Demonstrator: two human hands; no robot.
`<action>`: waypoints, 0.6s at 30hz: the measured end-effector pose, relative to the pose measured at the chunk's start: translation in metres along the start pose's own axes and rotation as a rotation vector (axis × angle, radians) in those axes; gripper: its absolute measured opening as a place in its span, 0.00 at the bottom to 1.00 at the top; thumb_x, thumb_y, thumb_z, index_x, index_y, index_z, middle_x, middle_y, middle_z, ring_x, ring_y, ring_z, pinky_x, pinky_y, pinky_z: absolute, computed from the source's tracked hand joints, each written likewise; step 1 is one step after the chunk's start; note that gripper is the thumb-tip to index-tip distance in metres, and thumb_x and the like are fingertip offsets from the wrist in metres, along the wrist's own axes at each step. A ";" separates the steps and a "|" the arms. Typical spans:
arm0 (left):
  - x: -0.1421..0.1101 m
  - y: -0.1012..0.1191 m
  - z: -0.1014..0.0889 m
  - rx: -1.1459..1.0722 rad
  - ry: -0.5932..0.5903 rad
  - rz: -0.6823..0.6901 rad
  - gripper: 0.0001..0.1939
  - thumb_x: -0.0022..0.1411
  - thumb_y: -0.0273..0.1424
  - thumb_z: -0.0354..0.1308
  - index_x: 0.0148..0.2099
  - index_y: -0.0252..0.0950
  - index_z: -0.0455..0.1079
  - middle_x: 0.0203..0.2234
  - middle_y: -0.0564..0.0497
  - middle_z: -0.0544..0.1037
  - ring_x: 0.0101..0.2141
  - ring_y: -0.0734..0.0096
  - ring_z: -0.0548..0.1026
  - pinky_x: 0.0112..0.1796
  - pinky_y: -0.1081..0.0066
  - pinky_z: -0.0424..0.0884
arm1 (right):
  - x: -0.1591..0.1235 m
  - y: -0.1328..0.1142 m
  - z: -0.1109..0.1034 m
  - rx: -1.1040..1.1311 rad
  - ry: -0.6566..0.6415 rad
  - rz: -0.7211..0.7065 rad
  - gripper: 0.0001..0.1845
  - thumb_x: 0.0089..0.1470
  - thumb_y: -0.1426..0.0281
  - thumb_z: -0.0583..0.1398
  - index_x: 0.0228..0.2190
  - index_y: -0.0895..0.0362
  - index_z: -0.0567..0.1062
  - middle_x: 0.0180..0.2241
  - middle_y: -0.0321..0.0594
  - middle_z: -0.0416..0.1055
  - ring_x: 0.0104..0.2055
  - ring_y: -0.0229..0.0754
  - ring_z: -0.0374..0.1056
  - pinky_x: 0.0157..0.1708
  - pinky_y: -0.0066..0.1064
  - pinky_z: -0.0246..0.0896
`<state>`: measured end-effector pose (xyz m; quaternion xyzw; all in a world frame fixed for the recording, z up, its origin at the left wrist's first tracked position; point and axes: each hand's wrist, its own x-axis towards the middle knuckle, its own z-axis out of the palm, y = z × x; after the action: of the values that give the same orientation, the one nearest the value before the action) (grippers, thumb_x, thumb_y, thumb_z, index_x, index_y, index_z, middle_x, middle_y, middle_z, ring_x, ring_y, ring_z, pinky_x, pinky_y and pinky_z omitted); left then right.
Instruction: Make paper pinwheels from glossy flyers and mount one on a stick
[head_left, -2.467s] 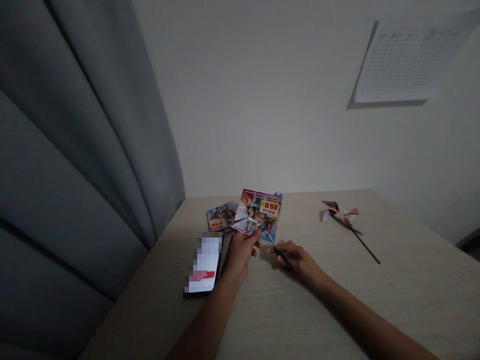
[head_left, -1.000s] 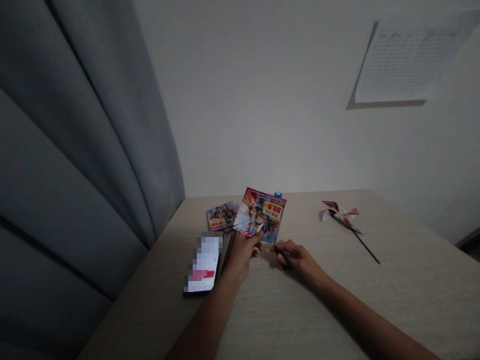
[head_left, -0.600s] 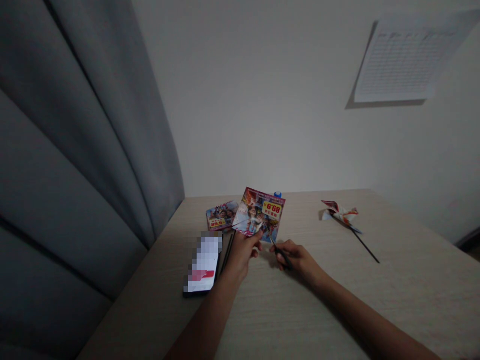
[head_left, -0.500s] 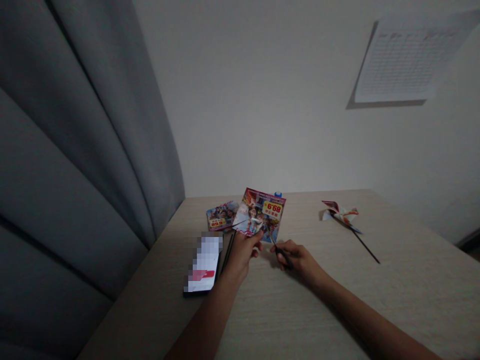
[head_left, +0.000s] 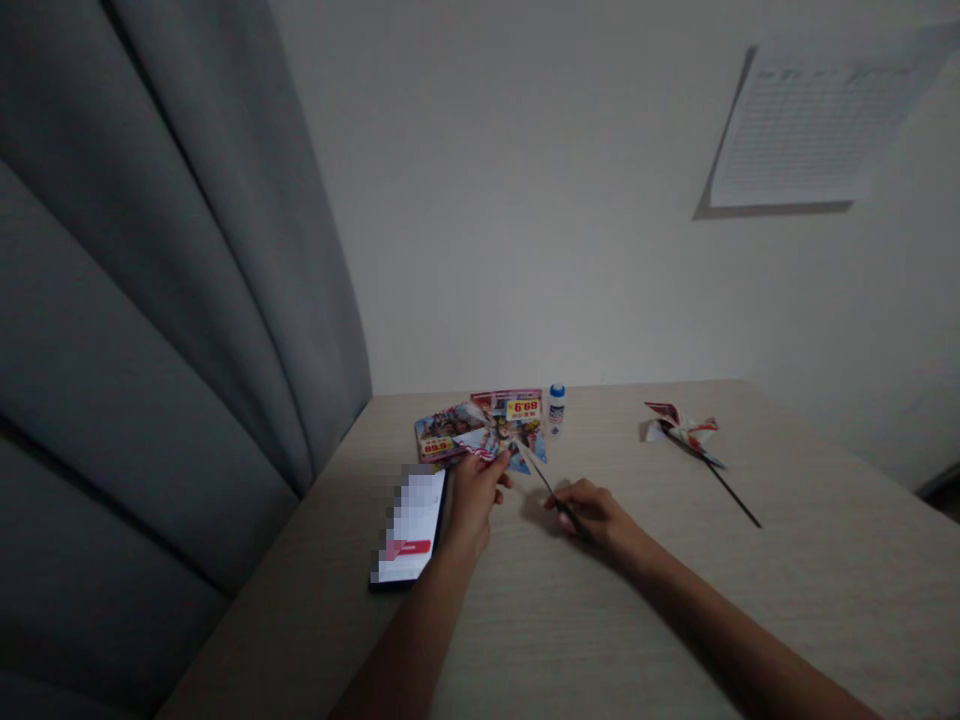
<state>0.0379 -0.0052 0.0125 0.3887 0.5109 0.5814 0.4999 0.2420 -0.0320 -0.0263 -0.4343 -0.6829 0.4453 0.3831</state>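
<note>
My left hand [head_left: 478, 490] pinches a colourful printed sheet of paper [head_left: 517, 408] by its near edge. Slits split the sheet into flaps that spread apart. In my right hand [head_left: 589, 508] is a pair of scissors [head_left: 546, 482], my fingers closed round the dark handles. Its blades point up and left, with their tips close to the sheet's near right flap. Behind the held sheet, to its left, lies another printed sheet [head_left: 435, 430], partly covered. A bottle with a blue cap [head_left: 556, 408] stands just behind and right of the held sheet.
A phone [head_left: 409, 525] with a lit screen lies beside my left forearm. On the right of the table [head_left: 825, 580] rests a paper pinwheel [head_left: 686, 432] on a dark stick. A grey curtain [head_left: 225, 250] hangs at the left, and a wall with a paper chart [head_left: 795, 130] rises behind.
The held sheet has dropped lower and its flaps have come apart, uncovering the bottle. My left hand has shifted slightly left. The scissors' blades now look closer together.
</note>
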 end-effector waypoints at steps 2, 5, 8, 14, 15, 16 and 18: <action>0.003 -0.001 -0.003 0.029 0.020 0.013 0.18 0.47 0.40 0.68 0.37 0.34 0.72 0.26 0.53 0.77 0.20 0.79 0.70 0.17 0.80 0.55 | 0.000 -0.002 -0.007 -0.082 0.032 -0.081 0.18 0.50 0.54 0.66 0.38 0.52 0.83 0.36 0.43 0.74 0.40 0.48 0.68 0.45 0.39 0.62; 0.006 0.001 -0.008 0.083 -0.023 -0.008 0.17 0.46 0.39 0.69 0.35 0.35 0.72 0.25 0.53 0.76 0.20 0.79 0.70 0.17 0.79 0.54 | 0.002 -0.004 -0.017 -0.147 0.231 -0.109 0.19 0.50 0.54 0.65 0.40 0.50 0.82 0.35 0.43 0.75 0.44 0.51 0.69 0.50 0.44 0.59; 0.005 0.005 -0.010 0.137 -0.136 -0.075 0.15 0.46 0.38 0.68 0.33 0.35 0.73 0.25 0.53 0.76 0.20 0.79 0.70 0.17 0.79 0.53 | 0.006 -0.002 -0.027 -0.200 0.446 -0.051 0.22 0.52 0.53 0.63 0.45 0.50 0.80 0.34 0.42 0.76 0.42 0.51 0.71 0.51 0.45 0.59; 0.002 0.006 -0.009 0.149 -0.291 -0.185 0.11 0.46 0.36 0.67 0.32 0.36 0.75 0.23 0.54 0.76 0.20 0.79 0.67 0.18 0.79 0.50 | 0.011 0.011 -0.035 -0.220 0.560 0.053 0.26 0.52 0.52 0.61 0.48 0.52 0.78 0.38 0.44 0.77 0.44 0.50 0.74 0.47 0.43 0.65; 0.002 0.005 -0.009 0.144 -0.298 -0.191 0.10 0.46 0.35 0.67 0.32 0.36 0.75 0.23 0.54 0.76 0.20 0.79 0.67 0.18 0.79 0.50 | 0.012 0.013 -0.034 -0.197 0.555 0.068 0.26 0.52 0.52 0.62 0.48 0.52 0.78 0.40 0.45 0.77 0.44 0.51 0.74 0.45 0.42 0.66; 0.002 0.005 -0.009 0.142 -0.303 -0.195 0.10 0.45 0.35 0.67 0.31 0.36 0.75 0.22 0.55 0.75 0.19 0.79 0.66 0.18 0.78 0.50 | 0.012 0.014 -0.033 -0.158 0.539 0.077 0.27 0.51 0.53 0.63 0.49 0.53 0.78 0.41 0.46 0.77 0.45 0.51 0.74 0.44 0.42 0.67; 0.002 0.004 -0.010 0.142 -0.315 -0.199 0.10 0.45 0.35 0.68 0.29 0.36 0.74 0.20 0.55 0.74 0.19 0.79 0.65 0.18 0.78 0.50 | 0.014 0.015 -0.031 -0.065 0.497 0.088 0.28 0.49 0.53 0.64 0.49 0.54 0.77 0.42 0.47 0.77 0.46 0.52 0.74 0.41 0.40 0.69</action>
<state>0.0274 -0.0053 0.0145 0.4567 0.5021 0.4237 0.5998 0.2692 -0.0074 -0.0292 -0.5718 -0.5621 0.3191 0.5052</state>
